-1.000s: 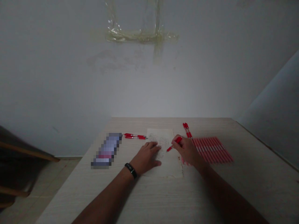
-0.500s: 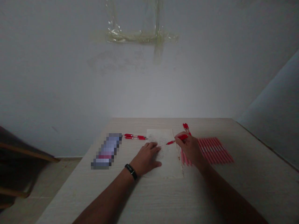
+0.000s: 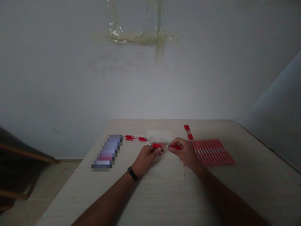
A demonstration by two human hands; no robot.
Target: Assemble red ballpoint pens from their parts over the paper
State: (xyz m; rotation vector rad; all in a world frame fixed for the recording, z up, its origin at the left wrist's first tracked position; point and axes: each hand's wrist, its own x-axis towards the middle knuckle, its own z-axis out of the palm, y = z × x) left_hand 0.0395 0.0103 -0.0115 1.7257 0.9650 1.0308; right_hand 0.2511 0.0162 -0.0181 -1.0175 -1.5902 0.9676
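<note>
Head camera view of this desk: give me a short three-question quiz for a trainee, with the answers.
1. Which wrist wears the black wristband, left or right?
2. True or false: the left hand and the right hand both hold the red pen.
3. Fill in the blank: the two red pens lie to the ____ of the sheet of paper.

Key: 1. Left. 2. True. 3. Left.
</note>
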